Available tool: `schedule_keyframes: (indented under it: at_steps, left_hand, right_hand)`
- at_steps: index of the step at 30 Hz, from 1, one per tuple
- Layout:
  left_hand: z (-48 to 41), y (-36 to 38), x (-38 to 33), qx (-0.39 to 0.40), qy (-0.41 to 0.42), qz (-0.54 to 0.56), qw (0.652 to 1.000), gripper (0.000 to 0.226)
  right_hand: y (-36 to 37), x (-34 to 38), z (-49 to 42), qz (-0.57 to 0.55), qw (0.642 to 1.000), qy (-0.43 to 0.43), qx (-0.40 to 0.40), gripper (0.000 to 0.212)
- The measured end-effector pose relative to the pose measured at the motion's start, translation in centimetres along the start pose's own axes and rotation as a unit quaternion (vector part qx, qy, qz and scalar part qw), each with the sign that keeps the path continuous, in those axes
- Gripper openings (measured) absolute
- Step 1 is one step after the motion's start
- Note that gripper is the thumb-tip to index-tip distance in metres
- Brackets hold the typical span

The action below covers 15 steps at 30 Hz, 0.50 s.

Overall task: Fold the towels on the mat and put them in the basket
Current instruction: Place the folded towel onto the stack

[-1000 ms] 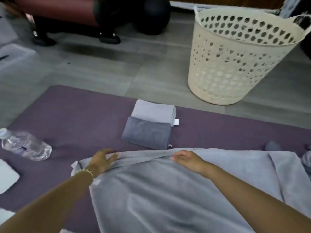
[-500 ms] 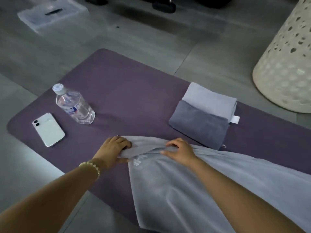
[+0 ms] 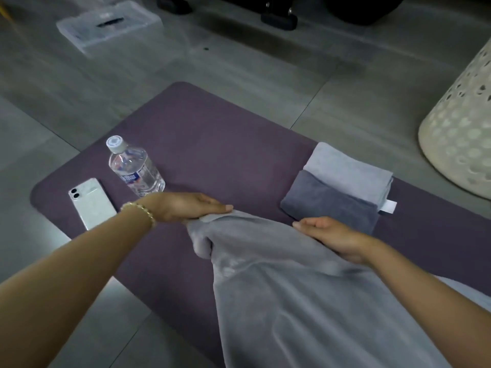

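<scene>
A large light grey towel (image 3: pixel 292 301) is lifted off the purple mat (image 3: pixel 212 144) and hangs toward me. My left hand (image 3: pixel 183 207) pinches its far left corner, thumb on top. My right hand (image 3: pixel 329 235) grips the towel's far edge further right, fingers tucked under the cloth. Two folded towels (image 3: pixel 342 187), a dark grey one overlapping a light grey one, lie on the mat beyond my right hand. The cream perforated basket (image 3: pixel 462 128) stands on the floor at the right edge, only partly in view.
A clear water bottle (image 3: pixel 134 168) lies on the mat's left part, with a white phone (image 3: pixel 90 201) beside it near the mat's corner. A clear plastic box (image 3: pixel 106 25) sits on the grey floor far left. Dark furniture feet (image 3: pixel 279 18) stand at the top.
Both hands have raised the towel's far edge off the mat and drawn apart. The view has dropped a little more to the left; the basket has slid further out of frame.
</scene>
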State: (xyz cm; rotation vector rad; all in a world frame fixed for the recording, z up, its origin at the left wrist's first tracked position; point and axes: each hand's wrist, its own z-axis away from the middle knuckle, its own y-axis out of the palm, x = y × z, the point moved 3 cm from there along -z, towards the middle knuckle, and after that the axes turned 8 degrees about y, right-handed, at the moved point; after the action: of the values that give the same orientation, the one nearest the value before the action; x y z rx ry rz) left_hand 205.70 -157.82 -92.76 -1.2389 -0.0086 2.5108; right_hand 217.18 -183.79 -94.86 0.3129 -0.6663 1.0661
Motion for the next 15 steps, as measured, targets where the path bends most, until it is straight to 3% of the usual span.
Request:
schedule_keyframes:
  at_steps: [3, 6, 9, 12, 13, 15]
  left_hand:
    - [1.3, -1.0, -4.0, 0.006, 0.017, 0.105, 0.994, 0.031]
    - [0.2, -2.3, -7.6, -0.042, 0.073, 0.176, 0.981, 0.031]
    - [-3.7, -3.5, -7.2, -0.16, 0.084, 0.267, 0.947, 0.031]
    - [-7.5, -3.6, -3.4, -0.275, 0.094, 0.349, 0.891, 0.036]
    - [-8.2, -3.1, -1.9, -0.309, 0.088, 0.336, 0.885, 0.037]
    - [-8.8, -2.0, 1.6, -0.363, 0.053, 0.201, 0.908, 0.034]
  right_hand:
    - [-2.6, 3.5, 3.1, -0.048, 0.997, 0.004, 0.056, 0.033]
    - [-5.5, 7.0, 3.6, -0.06, 0.998, -0.019, 0.022, 0.033]
    - [-8.3, 7.6, -0.1, -0.053, 0.987, -0.053, -0.144, 0.021]
    - [-10.6, 6.1, -4.9, -0.052, 0.941, -0.083, -0.323, 0.021]
    - [-11.0, 5.5, -5.9, -0.049, 0.923, -0.089, -0.371, 0.021]
    - [-10.6, 4.4, -7.3, -0.03, 0.908, -0.096, -0.406, 0.019]
